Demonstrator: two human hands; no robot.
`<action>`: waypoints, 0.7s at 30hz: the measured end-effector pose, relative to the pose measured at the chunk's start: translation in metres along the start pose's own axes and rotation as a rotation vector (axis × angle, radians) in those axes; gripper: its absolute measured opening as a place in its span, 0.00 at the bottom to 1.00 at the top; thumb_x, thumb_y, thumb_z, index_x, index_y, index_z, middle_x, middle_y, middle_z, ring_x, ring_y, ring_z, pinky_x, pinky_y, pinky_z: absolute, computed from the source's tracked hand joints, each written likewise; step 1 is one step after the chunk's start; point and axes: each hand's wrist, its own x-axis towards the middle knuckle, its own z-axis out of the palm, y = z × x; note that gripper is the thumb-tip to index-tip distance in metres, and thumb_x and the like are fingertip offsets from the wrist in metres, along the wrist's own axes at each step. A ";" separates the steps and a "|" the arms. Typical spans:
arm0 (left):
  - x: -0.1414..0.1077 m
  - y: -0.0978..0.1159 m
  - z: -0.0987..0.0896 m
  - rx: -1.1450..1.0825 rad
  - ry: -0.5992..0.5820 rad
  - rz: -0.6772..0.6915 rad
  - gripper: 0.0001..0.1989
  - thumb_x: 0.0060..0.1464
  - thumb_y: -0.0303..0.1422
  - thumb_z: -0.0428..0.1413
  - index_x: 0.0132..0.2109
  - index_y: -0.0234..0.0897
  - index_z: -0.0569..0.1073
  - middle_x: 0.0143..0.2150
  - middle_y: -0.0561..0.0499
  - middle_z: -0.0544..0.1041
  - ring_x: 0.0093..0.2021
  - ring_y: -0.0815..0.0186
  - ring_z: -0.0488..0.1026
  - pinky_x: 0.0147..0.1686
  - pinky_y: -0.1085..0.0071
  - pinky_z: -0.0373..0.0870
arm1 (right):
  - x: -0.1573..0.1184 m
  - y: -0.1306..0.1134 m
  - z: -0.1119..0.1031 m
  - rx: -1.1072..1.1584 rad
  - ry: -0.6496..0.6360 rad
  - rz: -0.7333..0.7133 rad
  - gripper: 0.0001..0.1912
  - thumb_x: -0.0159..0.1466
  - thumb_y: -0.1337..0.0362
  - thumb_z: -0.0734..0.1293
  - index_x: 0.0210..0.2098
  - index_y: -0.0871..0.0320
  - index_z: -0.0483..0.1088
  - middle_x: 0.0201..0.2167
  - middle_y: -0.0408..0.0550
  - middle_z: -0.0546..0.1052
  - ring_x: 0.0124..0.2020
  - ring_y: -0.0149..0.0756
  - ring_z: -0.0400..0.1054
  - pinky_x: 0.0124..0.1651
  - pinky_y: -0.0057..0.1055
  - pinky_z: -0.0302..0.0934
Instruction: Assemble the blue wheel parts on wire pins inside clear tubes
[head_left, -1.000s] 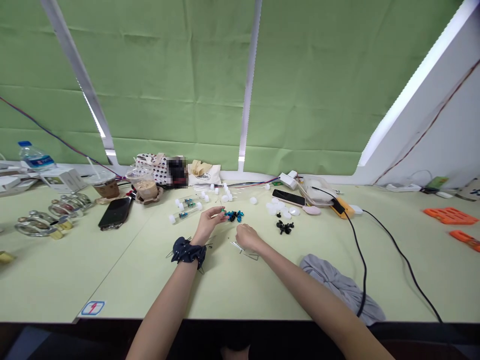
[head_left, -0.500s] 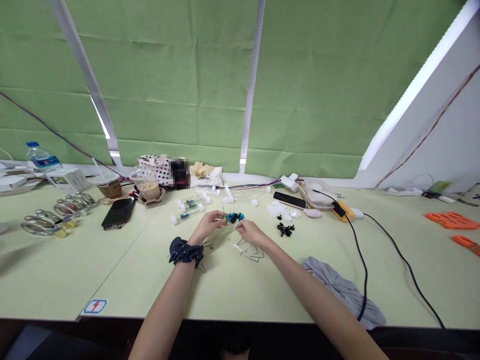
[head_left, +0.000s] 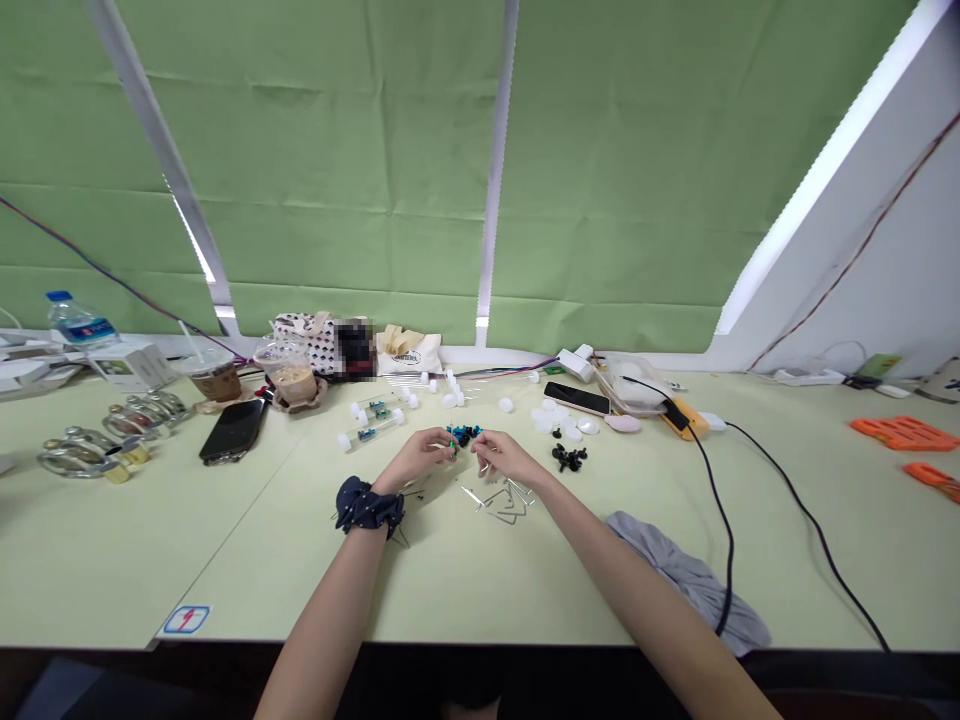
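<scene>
Desk (head_left: 465, 590), pale; green blinds (head_left: 315, 150) hanging at twelve o'clock; left hand (head_left: 424, 455) pinching green piece (head_left: 453, 446); right hand (head_left: 506, 456), grip unclear, now exposing more bent rods (head_left: 501, 517).

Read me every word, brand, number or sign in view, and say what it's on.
Nothing reads with certainty.
Sticker on the table: red mark in a blue outline, perhaps "9"; unclear.
White pouch: dark lettering in an oval, too blurred to read.
Bottle label: too small to read.
</scene>
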 end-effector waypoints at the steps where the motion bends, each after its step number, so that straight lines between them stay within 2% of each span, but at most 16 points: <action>1: 0.000 0.000 -0.001 0.005 0.011 0.006 0.17 0.44 0.41 0.58 0.39 0.34 0.73 0.34 0.46 0.77 0.35 0.60 0.75 0.34 0.68 0.67 | -0.002 -0.001 -0.004 -0.072 0.009 -0.007 0.09 0.63 0.64 0.56 0.36 0.60 0.66 0.24 0.43 0.70 0.21 0.27 0.67 0.23 0.21 0.57; 5: 0.001 -0.003 -0.002 0.005 0.031 0.014 0.17 0.44 0.41 0.59 0.39 0.35 0.73 0.37 0.45 0.76 0.34 0.61 0.74 0.35 0.68 0.67 | -0.012 -0.002 -0.020 -0.409 -0.067 -0.034 0.09 0.58 0.70 0.59 0.32 0.61 0.71 0.30 0.48 0.74 0.29 0.31 0.68 0.29 0.22 0.58; 8: 0.002 -0.005 -0.001 -0.005 0.043 0.012 0.17 0.43 0.41 0.59 0.39 0.35 0.73 0.37 0.44 0.76 0.35 0.60 0.75 0.35 0.67 0.67 | -0.018 0.001 -0.027 -0.549 -0.157 -0.068 0.13 0.56 0.74 0.60 0.34 0.61 0.75 0.35 0.51 0.75 0.35 0.34 0.68 0.35 0.25 0.59; 12: 0.001 -0.004 0.000 -0.011 0.048 0.023 0.18 0.42 0.41 0.60 0.38 0.34 0.74 0.36 0.44 0.76 0.35 0.60 0.75 0.36 0.66 0.68 | -0.021 0.002 -0.028 -0.621 -0.181 -0.094 0.15 0.54 0.75 0.61 0.34 0.59 0.76 0.34 0.50 0.76 0.37 0.36 0.68 0.39 0.25 0.58; 21: 0.000 -0.002 0.001 -0.001 0.038 0.030 0.17 0.43 0.40 0.59 0.38 0.34 0.74 0.36 0.45 0.76 0.34 0.61 0.74 0.36 0.67 0.68 | -0.023 -0.001 -0.024 -0.709 -0.193 -0.097 0.17 0.53 0.76 0.61 0.35 0.57 0.77 0.34 0.50 0.76 0.36 0.36 0.67 0.36 0.25 0.55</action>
